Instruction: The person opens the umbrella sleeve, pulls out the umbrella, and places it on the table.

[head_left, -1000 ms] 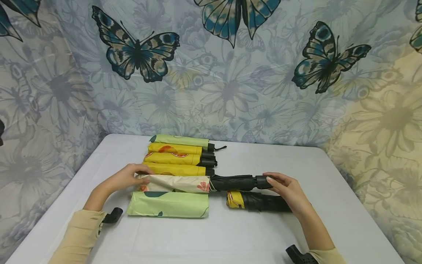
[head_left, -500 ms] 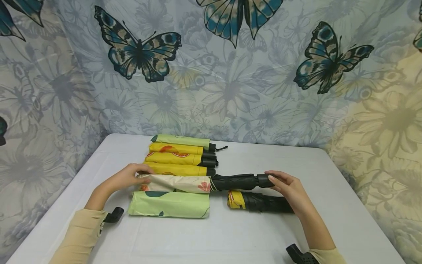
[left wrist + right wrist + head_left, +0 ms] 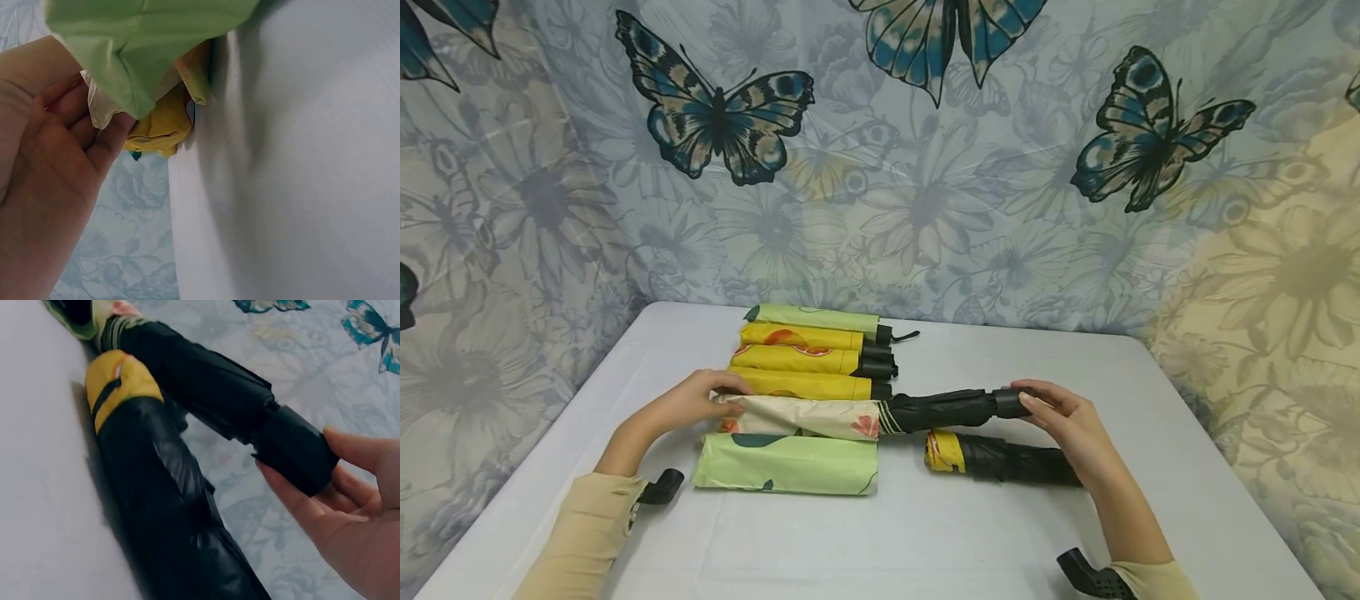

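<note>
My left hand (image 3: 685, 405) pinches the far left end of a cream umbrella cover (image 3: 808, 417) with a red flower print. A folded black umbrella (image 3: 942, 410) sticks out of the cover's right end, its black handle (image 3: 297, 450) gripped between the thumb and fingers of my right hand (image 3: 1071, 429). The umbrella slants slightly up toward that hand. Below it lies another black umbrella (image 3: 1015, 458) with a yellow band at its left end; my right hand hides its far end. A flat light green cover (image 3: 790, 467) lies just in front of the cream one.
Behind the cream cover, several umbrellas in covers lie in a row, including a yellow one (image 3: 805, 384) and a green one (image 3: 816, 318) with a black strap. All rest on a white table (image 3: 880, 550). A butterfly-print cloth (image 3: 917, 208) hangs behind.
My right hand has moved right and slightly up with the umbrella handle, so more black shows outside the cover. The yellow-banded umbrella has shifted slightly right. My left hand stays put.
</note>
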Action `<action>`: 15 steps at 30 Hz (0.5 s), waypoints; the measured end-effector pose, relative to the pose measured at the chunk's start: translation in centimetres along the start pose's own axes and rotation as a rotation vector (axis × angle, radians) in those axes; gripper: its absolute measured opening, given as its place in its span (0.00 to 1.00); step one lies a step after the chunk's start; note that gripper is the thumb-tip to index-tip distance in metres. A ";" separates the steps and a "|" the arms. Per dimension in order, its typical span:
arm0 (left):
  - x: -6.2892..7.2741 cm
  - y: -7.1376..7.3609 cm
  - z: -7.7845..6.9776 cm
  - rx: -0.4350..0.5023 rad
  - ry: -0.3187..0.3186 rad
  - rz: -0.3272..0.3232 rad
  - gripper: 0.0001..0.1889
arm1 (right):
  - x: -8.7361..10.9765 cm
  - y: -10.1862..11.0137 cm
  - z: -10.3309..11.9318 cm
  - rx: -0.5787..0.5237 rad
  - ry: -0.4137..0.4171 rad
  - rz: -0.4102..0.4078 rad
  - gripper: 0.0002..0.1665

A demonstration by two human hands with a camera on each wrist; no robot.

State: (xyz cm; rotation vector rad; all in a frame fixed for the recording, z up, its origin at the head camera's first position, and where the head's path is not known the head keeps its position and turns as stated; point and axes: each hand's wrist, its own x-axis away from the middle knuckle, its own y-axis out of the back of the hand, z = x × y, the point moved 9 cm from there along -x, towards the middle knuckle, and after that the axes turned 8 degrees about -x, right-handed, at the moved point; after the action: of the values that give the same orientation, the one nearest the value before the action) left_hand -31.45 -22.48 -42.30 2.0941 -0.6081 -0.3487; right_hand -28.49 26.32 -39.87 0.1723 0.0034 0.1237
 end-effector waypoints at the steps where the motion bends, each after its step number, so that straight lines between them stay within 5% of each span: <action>1: 0.0 0.0 0.0 -0.001 0.000 0.000 0.13 | 0.0 0.0 0.1 -0.018 0.001 -0.003 0.30; 15: 0.0 0.1 -0.2 -0.001 -0.009 -0.006 0.13 | 1.0 1.7 2.3 -0.157 0.083 -0.045 0.24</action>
State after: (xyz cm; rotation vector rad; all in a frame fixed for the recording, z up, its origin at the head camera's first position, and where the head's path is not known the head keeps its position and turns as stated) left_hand -31.38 -22.35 -42.09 2.0948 -0.6074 -0.3617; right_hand -27.72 27.68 -37.26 0.0105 0.0797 0.0856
